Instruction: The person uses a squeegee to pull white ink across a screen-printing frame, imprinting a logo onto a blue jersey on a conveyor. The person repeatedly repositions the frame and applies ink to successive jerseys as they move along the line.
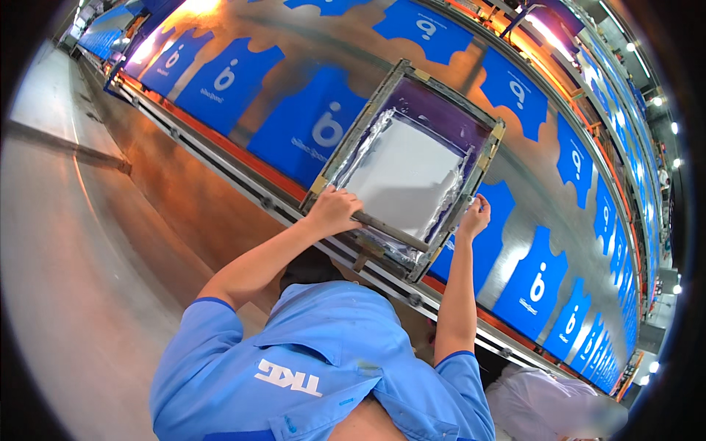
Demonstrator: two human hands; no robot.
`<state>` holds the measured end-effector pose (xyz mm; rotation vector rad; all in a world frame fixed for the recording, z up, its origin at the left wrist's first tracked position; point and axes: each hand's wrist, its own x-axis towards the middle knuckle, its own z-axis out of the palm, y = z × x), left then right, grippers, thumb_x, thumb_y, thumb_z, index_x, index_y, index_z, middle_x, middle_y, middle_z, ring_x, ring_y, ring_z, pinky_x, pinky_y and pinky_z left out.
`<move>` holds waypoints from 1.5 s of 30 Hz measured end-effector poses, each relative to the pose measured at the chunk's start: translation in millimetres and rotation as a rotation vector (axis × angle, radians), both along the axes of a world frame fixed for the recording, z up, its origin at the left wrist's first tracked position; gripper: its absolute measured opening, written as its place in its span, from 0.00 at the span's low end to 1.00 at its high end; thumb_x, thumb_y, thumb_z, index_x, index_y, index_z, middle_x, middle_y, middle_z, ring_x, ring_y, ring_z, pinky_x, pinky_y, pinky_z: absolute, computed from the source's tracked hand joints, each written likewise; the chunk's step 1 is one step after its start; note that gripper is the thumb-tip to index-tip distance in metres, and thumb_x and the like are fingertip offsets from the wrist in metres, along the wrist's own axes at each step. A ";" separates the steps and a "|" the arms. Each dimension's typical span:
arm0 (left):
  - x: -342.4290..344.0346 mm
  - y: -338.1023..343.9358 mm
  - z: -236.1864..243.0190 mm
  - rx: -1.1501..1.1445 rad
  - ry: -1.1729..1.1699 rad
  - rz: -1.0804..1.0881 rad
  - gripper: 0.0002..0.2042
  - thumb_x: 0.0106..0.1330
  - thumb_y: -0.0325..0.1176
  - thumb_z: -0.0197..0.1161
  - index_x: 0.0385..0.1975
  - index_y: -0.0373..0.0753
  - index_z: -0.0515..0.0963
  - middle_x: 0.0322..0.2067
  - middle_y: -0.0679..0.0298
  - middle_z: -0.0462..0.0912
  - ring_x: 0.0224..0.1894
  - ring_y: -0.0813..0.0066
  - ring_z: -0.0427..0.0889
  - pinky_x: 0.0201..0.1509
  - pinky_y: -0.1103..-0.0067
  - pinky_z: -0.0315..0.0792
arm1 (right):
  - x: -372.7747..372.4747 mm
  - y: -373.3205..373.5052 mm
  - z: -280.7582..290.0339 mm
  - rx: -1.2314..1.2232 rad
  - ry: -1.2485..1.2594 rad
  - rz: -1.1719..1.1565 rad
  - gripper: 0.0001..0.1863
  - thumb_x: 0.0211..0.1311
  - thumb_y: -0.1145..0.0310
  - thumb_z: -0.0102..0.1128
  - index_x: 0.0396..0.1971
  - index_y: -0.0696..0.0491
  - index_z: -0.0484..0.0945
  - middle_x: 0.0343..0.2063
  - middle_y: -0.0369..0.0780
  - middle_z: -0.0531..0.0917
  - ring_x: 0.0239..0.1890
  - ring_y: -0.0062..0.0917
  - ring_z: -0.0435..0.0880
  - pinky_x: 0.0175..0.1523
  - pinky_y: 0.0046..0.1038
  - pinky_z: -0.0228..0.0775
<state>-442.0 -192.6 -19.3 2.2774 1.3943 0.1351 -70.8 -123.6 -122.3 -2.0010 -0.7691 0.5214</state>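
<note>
A screen printing frame [487, 151] lies over the long printing table in front of me, with white ink [404, 173] spread over its purple mesh [434, 103]. My left hand [334, 212] is closed round the left end of a squeegee [397, 234], which lies across the frame's near end. My right hand [474, 217] is beside the frame's right rail, its fingers curled together; what they hold, if anything, is hidden. A blue shirt panel [312, 128] with a white print lies left of the frame, and another blue panel [494, 213] is partly under its right side.
More printed blue panels [229, 77] lie in rows along the table [526, 195]. A metal rail [220, 173] borders its near edge. Another person in a pale top [540, 404] is at lower right. Glowing lamps [551, 33] hang beyond the table. Grey floor [66, 242] stretches out at left.
</note>
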 end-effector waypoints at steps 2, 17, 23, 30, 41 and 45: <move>-7.7 5.9 2.2 0.024 -0.012 0.005 0.17 0.49 0.48 0.77 0.35 0.47 0.85 0.38 0.71 0.85 0.47 0.70 0.82 0.52 0.70 0.69 | 2.8 -3.0 -7.7 0.099 -0.043 0.049 0.11 0.71 0.66 0.57 0.41 0.55 0.85 0.25 0.36 0.82 0.25 0.21 0.74 0.33 0.30 0.66; 8.7 -20.5 22.4 0.053 0.083 -0.044 0.09 0.50 0.36 0.73 0.33 0.52 0.86 0.32 0.73 0.86 0.41 0.71 0.83 0.49 0.68 0.70 | -0.7 -36.2 68.1 -0.035 -0.049 0.049 0.12 0.75 0.65 0.54 0.45 0.56 0.83 0.29 0.38 0.84 0.28 0.25 0.78 0.36 0.30 0.70; 14.0 24.4 44.8 0.085 -0.027 0.088 0.08 0.53 0.37 0.75 0.33 0.53 0.88 0.34 0.70 0.89 0.40 0.69 0.85 0.47 0.69 0.70 | -1.2 -52.7 33.4 0.042 -0.228 0.095 0.12 0.75 0.65 0.53 0.46 0.54 0.83 0.28 0.42 0.83 0.26 0.26 0.77 0.35 0.33 0.70; 29.4 172.6 49.9 0.010 0.091 -0.036 0.15 0.52 0.44 0.76 0.39 0.48 0.88 0.34 0.59 0.89 0.42 0.58 0.88 0.49 0.63 0.78 | 5.7 -69.8 109.3 -0.373 -0.708 0.514 0.18 0.63 0.61 0.68 0.52 0.46 0.84 0.47 0.40 0.81 0.49 0.33 0.79 0.49 0.38 0.71; 42.5 227.9 54.0 -0.077 0.161 -0.122 0.18 0.50 0.47 0.76 0.41 0.50 0.89 0.34 0.60 0.89 0.41 0.58 0.88 0.47 0.64 0.79 | -39.1 78.8 192.0 -0.464 -0.753 0.932 0.24 0.47 0.52 0.79 0.46 0.43 0.88 0.39 0.36 0.88 0.50 0.30 0.82 0.55 0.40 0.61; 49.5 222.3 67.7 -0.094 0.167 -0.134 0.17 0.51 0.46 0.76 0.40 0.49 0.88 0.33 0.60 0.89 0.40 0.59 0.88 0.48 0.65 0.79 | -42.5 75.7 188.8 -0.539 -0.729 0.908 0.22 0.47 0.48 0.78 0.40 0.45 0.89 0.32 0.38 0.88 0.43 0.32 0.85 0.51 0.38 0.61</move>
